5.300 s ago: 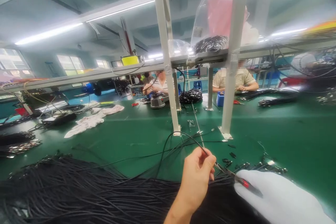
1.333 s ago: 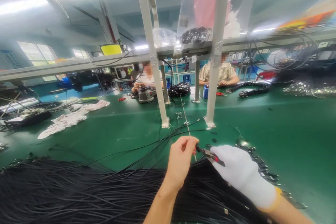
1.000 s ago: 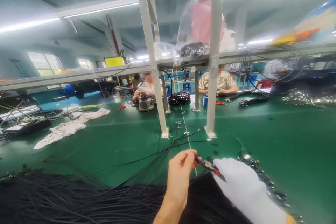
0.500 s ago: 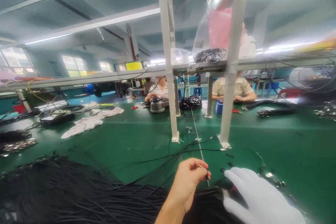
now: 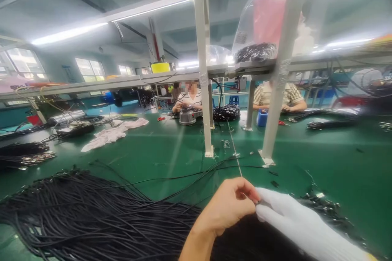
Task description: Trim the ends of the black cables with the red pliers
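My bare left hand [image 5: 228, 204] is closed in a pinch, its fingertips meeting those of my right hand. A white glove covers my right hand [image 5: 289, 216], whose thumb and fingers close on a small dark piece [image 5: 262, 202], perhaps a cable end; most of it is hidden by the fingers. What my left fingertips hold is too small to make out. Below both hands spreads a large pile of black cables [image 5: 101, 216], with metal-tipped ends at its left edge and at the right.
A green table [image 5: 171, 151] carries two white posts [image 5: 206, 89] supporting a shelf. Loose cables [image 5: 196, 177] lie ahead of my hands. Farther off are a white cloth [image 5: 113, 134], a grey round device [image 5: 187, 117], a cable coil [image 5: 226, 112] and a blue container [image 5: 262, 118]. Two people sit opposite.
My right hand has moved left and closed from a spread pose, its fingertips now meeting my left hand's. My left hand has shifted slightly right. The camera view has tilted a little.
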`<state>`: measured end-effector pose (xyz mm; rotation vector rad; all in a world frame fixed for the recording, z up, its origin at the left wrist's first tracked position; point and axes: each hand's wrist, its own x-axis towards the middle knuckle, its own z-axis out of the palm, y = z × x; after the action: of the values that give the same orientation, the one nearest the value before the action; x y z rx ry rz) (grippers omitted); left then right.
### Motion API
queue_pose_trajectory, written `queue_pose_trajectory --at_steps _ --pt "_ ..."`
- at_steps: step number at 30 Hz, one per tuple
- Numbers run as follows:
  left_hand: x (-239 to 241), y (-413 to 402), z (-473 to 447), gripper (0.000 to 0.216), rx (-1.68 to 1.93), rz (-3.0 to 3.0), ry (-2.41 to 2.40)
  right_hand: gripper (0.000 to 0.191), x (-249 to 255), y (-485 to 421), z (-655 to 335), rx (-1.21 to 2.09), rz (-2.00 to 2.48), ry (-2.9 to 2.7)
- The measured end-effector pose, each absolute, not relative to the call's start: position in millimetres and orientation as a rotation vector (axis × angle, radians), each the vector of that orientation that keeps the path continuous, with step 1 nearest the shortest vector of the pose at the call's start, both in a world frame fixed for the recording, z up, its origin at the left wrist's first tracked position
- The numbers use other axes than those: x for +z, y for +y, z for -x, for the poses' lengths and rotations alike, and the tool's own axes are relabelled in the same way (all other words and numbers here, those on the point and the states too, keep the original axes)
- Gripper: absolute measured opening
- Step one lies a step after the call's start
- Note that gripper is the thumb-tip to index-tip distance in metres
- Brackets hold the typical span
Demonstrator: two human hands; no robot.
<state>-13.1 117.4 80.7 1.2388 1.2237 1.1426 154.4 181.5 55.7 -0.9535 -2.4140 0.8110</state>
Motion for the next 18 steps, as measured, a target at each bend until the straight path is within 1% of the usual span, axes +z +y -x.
queue_pose_trajectory --at_steps 2,4,6,7,9,11,13,15,18 --pt "85.4 117.5 16.6 0.02 1.211 -1.186 1.201 0.029 58.7 179.8 -148.7 0.805 0.966 -2.435" --pt "86.6 119.4 19.5 0.022 1.32 -1.081 1.186 0.033 56.6 178.4 -145.8 0.716 1.081 -2.418" --pt "83.9 122.0 20.7 0.021 1.384 -0.962 1.178 0.033 50.2 177.8 -144.3 0.585 1.215 -2.327" --pt "81.3 123.4 20.2 0.023 1.379 -0.919 1.176 0.031 45.8 177.8 -143.5 0.502 1.251 -2.266" --pt "74.8 126.2 16.9 0.034 1.334 -0.867 1.187 0.028 36.4 177.8 -141.8 0.263 1.222 -2.164" --pt "67.9 128.6 11.1 0.042 1.331 -0.824 1.196 0.03 28.4 177.5 -139.9 -0.067 1.046 -2.11" --pt "62.7 130.4 5.0 0.046 1.366 -0.764 1.174 0.036 23.8 176.8 -138.0 -0.36 0.874 -2.058" --pt "60.0 131.5 0.7 0.048 1.383 -0.713 1.117 0.038 22.4 175.7 -136.5 -0.544 0.829 -1.987" --pt "59.8 131.5 -1.1 0.044 1.374 -0.707 1.049 0.035 23.0 174.6 -134.9 -0.673 0.831 -1.912"
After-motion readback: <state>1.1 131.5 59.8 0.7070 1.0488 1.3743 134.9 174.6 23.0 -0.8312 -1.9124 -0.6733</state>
